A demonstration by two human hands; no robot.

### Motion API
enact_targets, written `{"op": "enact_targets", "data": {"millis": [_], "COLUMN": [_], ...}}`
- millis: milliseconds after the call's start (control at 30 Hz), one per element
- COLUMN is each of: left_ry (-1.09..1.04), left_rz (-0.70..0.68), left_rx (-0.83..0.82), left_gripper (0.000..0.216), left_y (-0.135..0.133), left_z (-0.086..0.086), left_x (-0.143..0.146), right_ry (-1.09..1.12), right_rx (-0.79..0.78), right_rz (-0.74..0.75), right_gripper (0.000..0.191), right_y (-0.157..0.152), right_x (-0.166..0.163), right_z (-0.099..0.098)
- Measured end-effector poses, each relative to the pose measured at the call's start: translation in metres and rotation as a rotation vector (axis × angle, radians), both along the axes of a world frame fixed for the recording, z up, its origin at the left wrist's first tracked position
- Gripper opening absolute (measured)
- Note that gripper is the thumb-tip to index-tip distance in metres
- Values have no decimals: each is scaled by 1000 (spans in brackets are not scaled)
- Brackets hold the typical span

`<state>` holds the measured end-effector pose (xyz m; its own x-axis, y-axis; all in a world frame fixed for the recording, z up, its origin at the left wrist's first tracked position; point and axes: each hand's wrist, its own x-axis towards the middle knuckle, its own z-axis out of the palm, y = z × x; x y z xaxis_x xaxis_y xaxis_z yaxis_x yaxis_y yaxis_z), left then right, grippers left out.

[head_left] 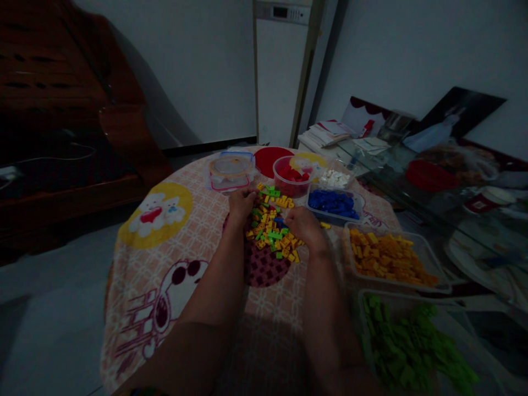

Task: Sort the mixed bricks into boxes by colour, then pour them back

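Observation:
A loose pile of small yellow and green bricks (272, 225) lies in the middle of a round table covered by a patterned cloth (165, 242). My left hand (240, 202) rests at the pile's far left edge, fingers curled down onto the bricks. My right hand (303, 226) sits on the pile's right side, fingers bent into the bricks. What either hand pinches is hidden by the knuckles and the dim light.
Sorted tubs ring the pile: red bricks (292, 177), white bricks (335, 178), blue bricks (333, 203), orange bricks (390, 257), green bricks (412, 346). Stacked empty lidded boxes (231, 169) and a red lid (268, 158) lie behind. A cluttered glass table (445, 181) stands right.

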<state>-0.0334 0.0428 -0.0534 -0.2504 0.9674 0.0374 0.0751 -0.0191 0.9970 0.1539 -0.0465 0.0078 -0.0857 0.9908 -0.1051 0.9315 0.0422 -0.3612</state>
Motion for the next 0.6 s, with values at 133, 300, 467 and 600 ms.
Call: {"op": "enact_targets", "data": {"millis": [133,300,467,600], "left_ry": [8,-16,-22,-4], "left_rz": [-3,-8,-2,-5], "left_rx": [4,-3,1,-1], "left_gripper": [21,20,19,19], "left_y": [2,2,2,3], "left_z": [-2,-2,-3,-4], "left_x": [0,0,0,0], "right_ry": [216,401,379,342], "right_rx": [98,330,536,644], "right_rz": [-128,-378,-622,-736], "right_gripper": [18,18,22,29], "right_y": [1,9,11,10], "right_x": [19,43,64,73], "right_z": [-1,-10,-19,-22]}}
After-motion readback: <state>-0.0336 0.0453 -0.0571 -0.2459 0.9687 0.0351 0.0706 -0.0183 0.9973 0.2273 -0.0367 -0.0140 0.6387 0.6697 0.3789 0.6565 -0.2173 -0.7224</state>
